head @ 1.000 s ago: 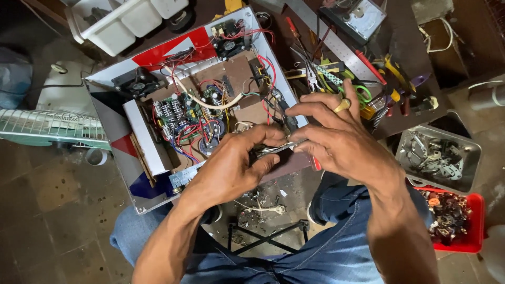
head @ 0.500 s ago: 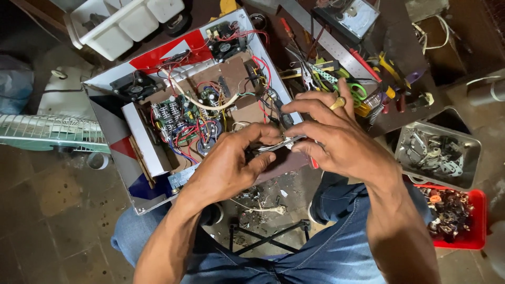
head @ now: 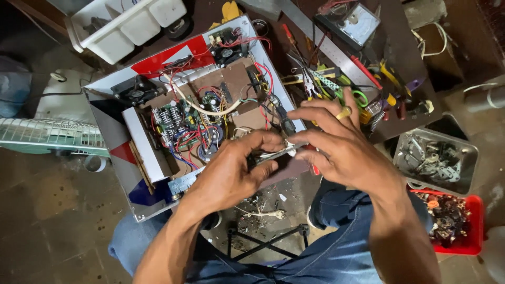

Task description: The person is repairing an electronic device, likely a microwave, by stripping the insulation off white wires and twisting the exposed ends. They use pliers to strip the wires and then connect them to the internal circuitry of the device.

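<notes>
— Looking down from here, nearest are the knees in blue jeans [head: 336,247], with a black stand [head: 268,239] and bits of scrap on the floor between them.

— And the hands?

— Both meet just above that gap. The left hand [head: 231,171] is curled tight around a small dark part, thumb and fingertips pinching a thin white wire [head: 273,154]. The right hand [head: 344,144], a gold ring on one finger, pinches the other end of that wire, its remaining fingers fanned out.

— Any room around them?

— Little. The hands sit right at the near edge of the open box [head: 158,173], which is crowded with a green circuit board [head: 171,120] and red, blue and white wiring. To the right, a metal tray [head: 468,152] of hardware and a red bin [head: 471,242] stand close by the right forearm.

— Farther back?

— A cluttered bench [head: 421,89] with screwdrivers and green-handled scissors [head: 353,97], then a white tray [head: 105,47] beyond the box's far corner. Bare floor opens only on the left.
</notes>
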